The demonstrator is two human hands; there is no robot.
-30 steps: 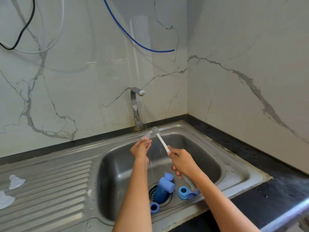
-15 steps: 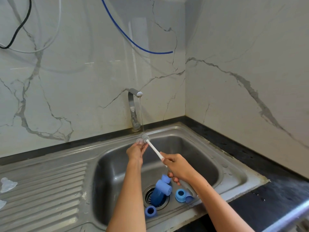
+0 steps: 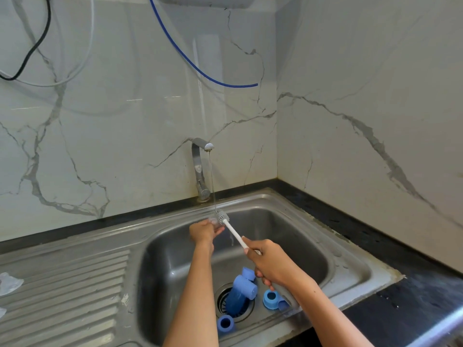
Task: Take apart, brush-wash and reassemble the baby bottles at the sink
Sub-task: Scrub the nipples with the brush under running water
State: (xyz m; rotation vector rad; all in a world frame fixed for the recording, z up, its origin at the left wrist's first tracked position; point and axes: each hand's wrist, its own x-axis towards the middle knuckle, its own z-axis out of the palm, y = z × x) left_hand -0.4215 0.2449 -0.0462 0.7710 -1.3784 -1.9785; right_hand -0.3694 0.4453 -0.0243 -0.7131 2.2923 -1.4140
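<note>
My left hand [image 3: 204, 231] holds a small clear teat [image 3: 213, 220] over the sink, just below the thin running stream from the tap [image 3: 200, 169]. My right hand [image 3: 269, 264] grips the white handle of a bottle brush [image 3: 234, 232]; its grey bristle head touches the teat under the water. In the basin [image 3: 300, 236] lie a blue bottle [image 3: 238, 294] over the drain, a blue cap [image 3: 248, 272] behind it, a blue ring [image 3: 270, 299] to the right and another blue ring [image 3: 225, 324] near the front.
A ribbed draining board [image 3: 75, 291] stretches left of the basin, with clear teats [image 3: 8, 284] at its left edge. Dark countertop [image 3: 400, 259] runs along the right. Marble walls stand behind, with a blue hose [image 3: 200, 68] and cables hanging.
The brush head has swung left from beside the teat to touch it under the stream. Both hands stay over the basin; the view has shifted slightly.
</note>
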